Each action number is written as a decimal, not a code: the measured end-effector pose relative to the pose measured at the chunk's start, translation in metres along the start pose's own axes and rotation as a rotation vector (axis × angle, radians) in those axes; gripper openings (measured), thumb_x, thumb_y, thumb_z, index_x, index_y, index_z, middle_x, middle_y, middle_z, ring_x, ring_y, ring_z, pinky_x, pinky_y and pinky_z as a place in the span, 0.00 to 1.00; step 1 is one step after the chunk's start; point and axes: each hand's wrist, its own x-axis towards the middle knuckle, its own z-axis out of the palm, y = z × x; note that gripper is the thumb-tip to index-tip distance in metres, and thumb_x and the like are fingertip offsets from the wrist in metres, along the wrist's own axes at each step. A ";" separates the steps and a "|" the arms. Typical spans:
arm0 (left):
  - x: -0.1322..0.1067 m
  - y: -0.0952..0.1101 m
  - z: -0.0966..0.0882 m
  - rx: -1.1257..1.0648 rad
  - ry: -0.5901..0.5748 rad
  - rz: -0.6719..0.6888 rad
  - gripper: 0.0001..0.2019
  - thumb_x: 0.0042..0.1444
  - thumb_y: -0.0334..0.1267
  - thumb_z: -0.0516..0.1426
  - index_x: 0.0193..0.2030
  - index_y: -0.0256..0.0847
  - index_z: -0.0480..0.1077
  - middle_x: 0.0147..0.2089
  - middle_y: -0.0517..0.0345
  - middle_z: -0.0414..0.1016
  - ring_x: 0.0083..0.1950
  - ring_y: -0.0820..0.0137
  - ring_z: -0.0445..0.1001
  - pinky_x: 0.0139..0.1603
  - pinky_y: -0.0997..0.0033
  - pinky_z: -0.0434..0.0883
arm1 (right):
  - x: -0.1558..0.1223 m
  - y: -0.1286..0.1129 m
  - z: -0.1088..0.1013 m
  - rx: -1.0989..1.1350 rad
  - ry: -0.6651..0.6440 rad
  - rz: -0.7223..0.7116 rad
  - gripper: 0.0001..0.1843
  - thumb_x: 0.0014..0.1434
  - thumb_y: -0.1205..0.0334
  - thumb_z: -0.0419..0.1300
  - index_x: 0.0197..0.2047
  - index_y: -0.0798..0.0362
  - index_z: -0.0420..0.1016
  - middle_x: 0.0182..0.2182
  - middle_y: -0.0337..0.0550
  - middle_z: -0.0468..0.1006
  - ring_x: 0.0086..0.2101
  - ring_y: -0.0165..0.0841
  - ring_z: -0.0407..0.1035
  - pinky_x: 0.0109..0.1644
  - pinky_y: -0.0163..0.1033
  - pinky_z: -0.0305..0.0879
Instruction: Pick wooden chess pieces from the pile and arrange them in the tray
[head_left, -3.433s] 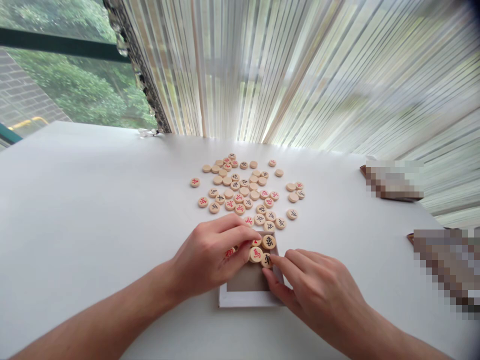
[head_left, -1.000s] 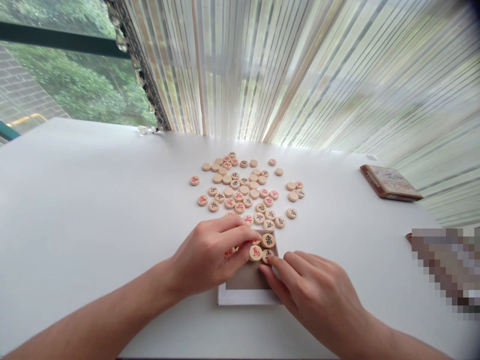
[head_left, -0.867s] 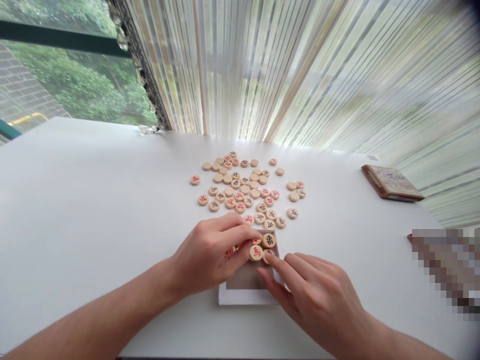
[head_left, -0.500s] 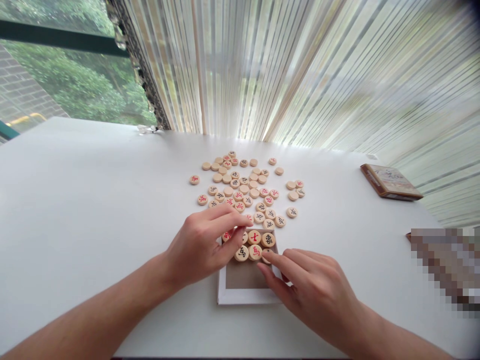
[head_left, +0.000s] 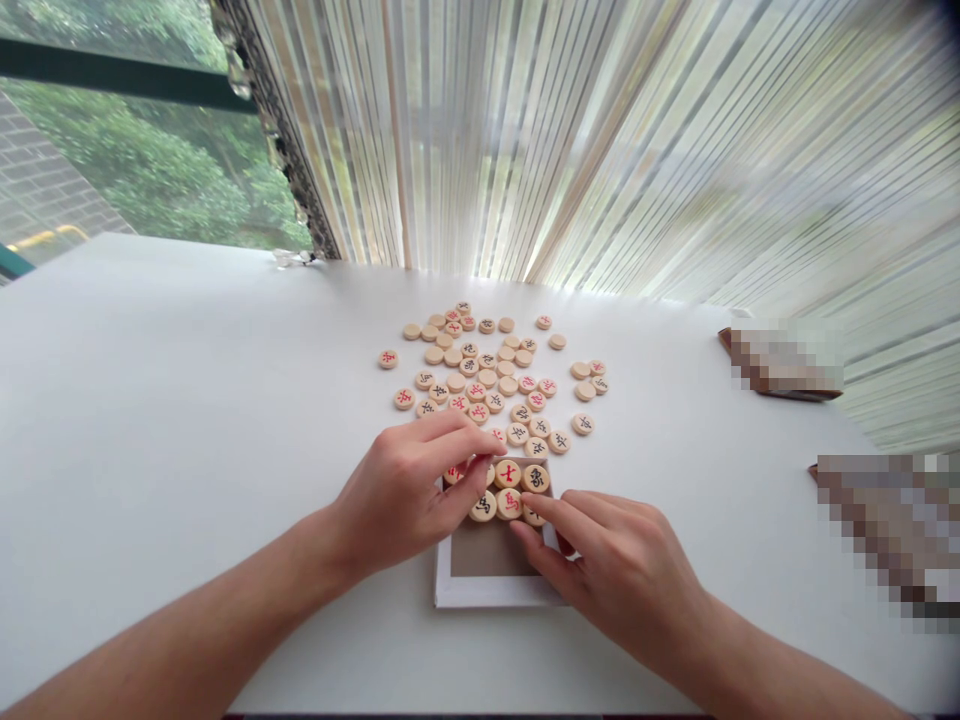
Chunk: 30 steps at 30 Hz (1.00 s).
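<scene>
A shallow white box (head_left: 480,593) with a brown inside lies on the white table (head_left: 187,400) in front of me. Several round wooden chess pieces (head_left: 508,489) with red or black characters sit in rows at its far end. My left hand (head_left: 409,490) hovers over the box's far left corner, thumb and forefinger pinched near a piece there; what they hold is hidden. My right hand (head_left: 611,565) rests at the box's right side, its forefinger touching a piece (head_left: 534,516) in the near row. A loose spread of the same pieces (head_left: 495,375) lies just beyond the box.
Two flat brown boxes, partly pixelated, lie at the right: one (head_left: 784,362) farther off, one (head_left: 885,525) nearer the table's right edge. Striped sheer curtains hang behind the table, and a window at the upper left shows trees.
My left hand has shifted left and away, uncovering more pieces in the box. My right forefinger has stayed on the near-row piece while the hand edged slightly forward.
</scene>
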 end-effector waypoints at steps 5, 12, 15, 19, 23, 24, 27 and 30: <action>0.001 0.001 0.001 0.001 0.005 0.014 0.08 0.65 0.23 0.59 0.43 0.37 0.78 0.38 0.55 0.82 0.38 0.72 0.80 0.42 0.74 0.77 | 0.000 0.000 0.001 -0.003 0.006 0.001 0.09 0.73 0.62 0.60 0.42 0.54 0.81 0.24 0.35 0.78 0.21 0.31 0.70 0.30 0.38 0.59; 0.000 0.001 0.001 -0.001 0.005 0.013 0.08 0.64 0.22 0.59 0.43 0.35 0.78 0.38 0.54 0.82 0.39 0.72 0.80 0.42 0.76 0.76 | 0.000 -0.001 0.001 -0.002 0.004 0.007 0.09 0.73 0.62 0.60 0.42 0.54 0.81 0.24 0.35 0.77 0.21 0.31 0.70 0.29 0.39 0.59; 0.001 0.001 0.002 0.001 0.003 0.013 0.08 0.64 0.22 0.59 0.42 0.35 0.79 0.38 0.54 0.82 0.38 0.72 0.80 0.42 0.75 0.76 | 0.001 -0.001 0.001 -0.004 0.007 0.006 0.10 0.74 0.62 0.60 0.41 0.55 0.81 0.24 0.35 0.77 0.21 0.31 0.70 0.29 0.39 0.58; 0.001 0.001 0.001 0.001 -0.001 0.012 0.07 0.64 0.22 0.59 0.42 0.34 0.79 0.38 0.54 0.82 0.38 0.72 0.80 0.42 0.76 0.76 | 0.000 -0.001 0.001 -0.006 0.008 0.008 0.10 0.74 0.61 0.60 0.41 0.54 0.81 0.24 0.35 0.78 0.21 0.31 0.70 0.30 0.39 0.58; -0.001 0.000 0.000 0.003 0.001 0.016 0.08 0.64 0.23 0.59 0.43 0.34 0.79 0.38 0.54 0.82 0.38 0.72 0.80 0.42 0.76 0.76 | -0.001 0.000 0.000 -0.001 0.007 0.006 0.11 0.74 0.59 0.60 0.41 0.54 0.81 0.24 0.35 0.77 0.21 0.31 0.69 0.30 0.39 0.58; -0.001 0.000 0.000 0.004 0.000 0.014 0.08 0.64 0.23 0.59 0.43 0.35 0.79 0.38 0.54 0.82 0.38 0.72 0.80 0.42 0.75 0.76 | -0.001 0.001 0.000 -0.001 0.010 0.003 0.11 0.74 0.59 0.60 0.41 0.54 0.81 0.23 0.35 0.77 0.21 0.31 0.69 0.30 0.39 0.59; -0.001 0.000 0.000 0.009 -0.005 0.006 0.08 0.64 0.23 0.59 0.44 0.35 0.79 0.38 0.54 0.82 0.39 0.72 0.80 0.42 0.75 0.76 | -0.001 0.001 -0.001 0.002 0.014 -0.001 0.12 0.74 0.59 0.60 0.41 0.55 0.81 0.23 0.35 0.76 0.21 0.31 0.69 0.30 0.39 0.59; -0.001 0.000 0.000 0.015 -0.003 0.006 0.07 0.65 0.23 0.59 0.44 0.35 0.78 0.39 0.54 0.82 0.39 0.71 0.80 0.43 0.74 0.77 | -0.001 0.001 -0.002 0.024 0.015 -0.001 0.11 0.73 0.59 0.61 0.41 0.55 0.81 0.23 0.36 0.77 0.21 0.31 0.69 0.29 0.38 0.60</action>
